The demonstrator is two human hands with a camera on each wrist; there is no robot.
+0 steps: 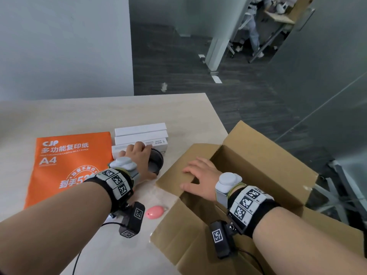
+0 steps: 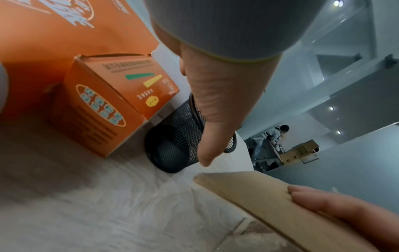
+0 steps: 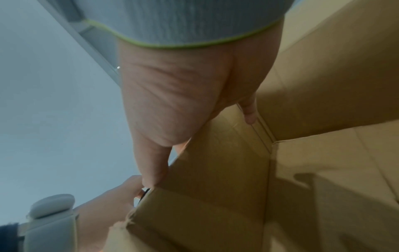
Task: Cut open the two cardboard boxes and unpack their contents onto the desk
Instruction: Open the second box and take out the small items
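An open cardboard box (image 1: pixel 262 155) stands at the desk's right edge, flaps spread, and what shows of its inside (image 3: pixel 323 179) is bare cardboard. My right hand (image 1: pixel 200 175) rests flat on its left flap (image 1: pixel 174 181), with its fingers (image 2: pixel 319 201) straight along the cardboard. My left hand (image 1: pixel 139 155) reaches over a black mesh pen cup (image 1: pixel 157 161) just left of the box and grips it. The thumb (image 2: pixel 211 119) runs down the cup's (image 2: pixel 172 150) outer wall. Behind the cup lie stacked white boxes (image 1: pixel 143 132).
An orange A4 paper ream (image 1: pixel 65 165) lies at the left, with a small orange carton (image 2: pixel 112 102) beside the cup. A pink oval object (image 1: pixel 155 211) sits on the desk (image 1: pixel 79 116) near the box's front corner. Beyond the desk's right edge is grey floor.
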